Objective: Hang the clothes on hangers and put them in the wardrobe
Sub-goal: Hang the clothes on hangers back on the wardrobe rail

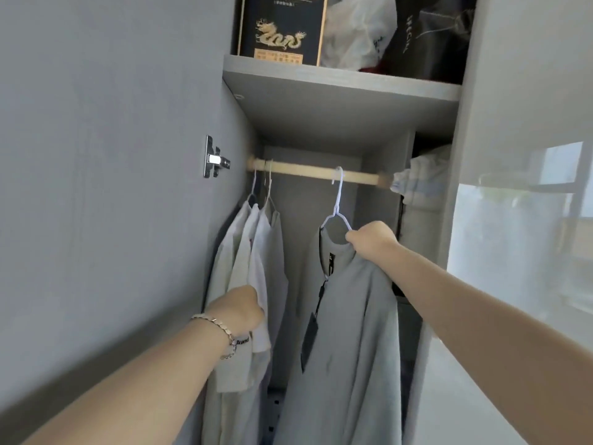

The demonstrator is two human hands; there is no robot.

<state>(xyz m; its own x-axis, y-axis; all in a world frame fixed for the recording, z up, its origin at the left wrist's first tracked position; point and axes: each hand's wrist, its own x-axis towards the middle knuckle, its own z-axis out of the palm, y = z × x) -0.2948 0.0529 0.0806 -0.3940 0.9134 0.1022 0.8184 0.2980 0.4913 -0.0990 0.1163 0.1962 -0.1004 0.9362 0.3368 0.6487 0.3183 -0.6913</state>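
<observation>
One soft, light grey sweatshirt [349, 332] is hung below the curled fingers of the right hand [372, 240], by which its collar and white hanger [337, 202] are pinched, the hook set on the rail [305, 170] above. White shirts [253, 252] are clutched in the curled left hand [239, 308]; the stiff hanger is judged the surest hold.

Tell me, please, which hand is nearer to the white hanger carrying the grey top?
Right. The right hand grips the white hanger at its shoulder, above the grey top; the left hand is lower and to the left, gripping a white shirt.
</observation>
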